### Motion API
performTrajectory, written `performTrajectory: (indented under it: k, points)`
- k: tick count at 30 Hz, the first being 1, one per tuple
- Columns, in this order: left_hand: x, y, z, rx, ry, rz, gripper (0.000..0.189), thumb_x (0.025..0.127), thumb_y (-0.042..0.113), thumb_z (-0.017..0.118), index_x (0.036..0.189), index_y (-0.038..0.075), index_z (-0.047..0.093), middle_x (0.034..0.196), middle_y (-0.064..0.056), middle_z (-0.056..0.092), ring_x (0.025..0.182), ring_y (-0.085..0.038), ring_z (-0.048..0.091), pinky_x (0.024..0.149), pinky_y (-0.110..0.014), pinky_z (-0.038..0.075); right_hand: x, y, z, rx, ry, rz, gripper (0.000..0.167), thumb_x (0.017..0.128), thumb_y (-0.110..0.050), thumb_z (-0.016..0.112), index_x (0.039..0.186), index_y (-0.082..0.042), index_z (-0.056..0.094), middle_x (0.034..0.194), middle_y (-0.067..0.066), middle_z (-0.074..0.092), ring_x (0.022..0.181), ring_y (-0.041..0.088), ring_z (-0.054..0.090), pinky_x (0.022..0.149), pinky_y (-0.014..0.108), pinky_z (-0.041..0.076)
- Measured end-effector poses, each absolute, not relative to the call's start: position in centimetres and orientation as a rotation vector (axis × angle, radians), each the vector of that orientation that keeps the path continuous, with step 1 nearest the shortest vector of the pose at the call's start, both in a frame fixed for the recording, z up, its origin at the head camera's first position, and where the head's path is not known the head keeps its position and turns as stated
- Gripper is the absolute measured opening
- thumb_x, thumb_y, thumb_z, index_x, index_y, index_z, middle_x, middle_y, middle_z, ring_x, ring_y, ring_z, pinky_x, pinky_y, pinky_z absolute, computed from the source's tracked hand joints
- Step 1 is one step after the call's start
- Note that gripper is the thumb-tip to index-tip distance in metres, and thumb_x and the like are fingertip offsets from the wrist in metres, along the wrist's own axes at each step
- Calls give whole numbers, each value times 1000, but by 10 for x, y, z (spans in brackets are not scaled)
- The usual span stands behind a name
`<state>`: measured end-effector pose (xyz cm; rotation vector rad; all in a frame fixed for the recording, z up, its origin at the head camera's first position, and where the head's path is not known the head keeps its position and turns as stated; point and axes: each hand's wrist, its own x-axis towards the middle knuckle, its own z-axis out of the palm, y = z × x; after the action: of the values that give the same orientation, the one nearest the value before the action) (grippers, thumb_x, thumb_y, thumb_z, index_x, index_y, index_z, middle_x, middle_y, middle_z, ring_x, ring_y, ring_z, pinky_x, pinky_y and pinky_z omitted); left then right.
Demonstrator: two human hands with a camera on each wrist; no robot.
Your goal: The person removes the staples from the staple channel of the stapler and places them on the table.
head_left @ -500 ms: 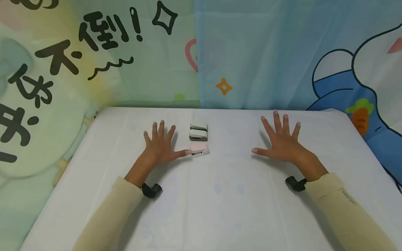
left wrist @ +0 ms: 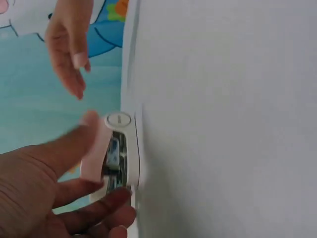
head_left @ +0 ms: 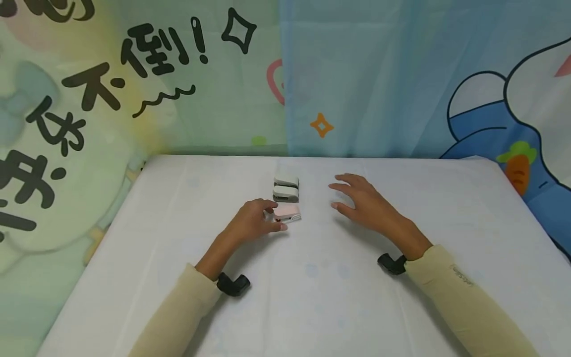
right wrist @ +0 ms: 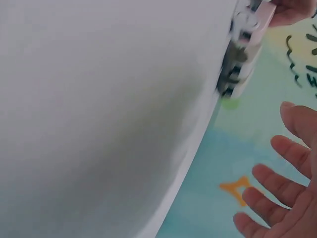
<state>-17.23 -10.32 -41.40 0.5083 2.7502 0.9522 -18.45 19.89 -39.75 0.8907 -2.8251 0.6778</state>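
Observation:
A small pink stapler [head_left: 287,212] with a white base lies at the near end of a short row on the white table. My left hand [head_left: 252,220] is at its left side, thumb in front and bent fingers behind. In the left wrist view the thumb [left wrist: 74,144] stands apart from the pink top, and the fingers [left wrist: 106,208] overlap the stapler's lower end; firm contact cannot be made out. My right hand [head_left: 368,203] hovers to the right of the row, its fingers spread and loosely bent, holding nothing.
Behind the pink stapler sit two whitish-grey staplers [head_left: 285,192], close together. The white-covered table [head_left: 321,287] reaches back to a printed curtain [head_left: 366,74]. Black wrist cameras [head_left: 233,285] hang below both wrists.
My left hand has moved right, its spread fingers now bending around the pink stapler. My right hand has come left toward the row with its fingers less spread. The head view has shifted slightly.

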Motion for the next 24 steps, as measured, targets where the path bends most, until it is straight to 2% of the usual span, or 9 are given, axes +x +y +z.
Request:
performTrajectory:
  k: [5, 9, 15, 20, 24]
  points:
    - [-179, -94, -427, 500, 2729, 966, 37, 81, 17, 80, 114, 3, 69, 90, -4, 58, 79, -17, 51, 66, -30, 42, -181, 175, -398, 969, -2790, 909, 40, 92, -15, 69, 129, -2, 60, 135, 16, 54, 128, 32, 44, 103, 49, 36]
    - [-179, -89, -434, 525, 2735, 989, 22, 84, 11, 76, 104, 2, 69, 87, -4, 55, 78, -17, 50, 66, -30, 42, -176, 158, -401, 1046, -2733, 1041, 37, 91, -12, 70, 126, -3, 62, 128, 12, 60, 122, 28, 52, 99, 45, 41]
    - [-170, -81, -431, 670, 2635, 1067, 11, 86, 9, 74, 95, 4, 69, 84, 1, 60, 75, -13, 53, 65, -27, 45, -162, 140, -405, 1239, -2619, 1175, 34, 87, -4, 73, 120, -4, 67, 121, 8, 64, 115, 24, 56, 94, 42, 45]
    - [-164, -75, -423, 796, 2526, 1073, 12, 85, 13, 77, 83, 8, 66, 66, 4, 50, 62, -9, 43, 55, -24, 36, -156, 132, -405, 1406, -2554, 1136, 27, 87, -7, 74, 114, -7, 72, 115, 4, 61, 102, 18, 58, 84, 34, 48]
    - [-164, -74, -421, 827, 2510, 1034, 16, 81, 10, 79, 79, 9, 63, 65, 5, 47, 62, -8, 42, 55, -23, 35, -152, 131, -401, 1432, -2650, 1004, 27, 86, -11, 75, 113, -13, 72, 108, -2, 57, 94, 12, 55, 79, 29, 47]
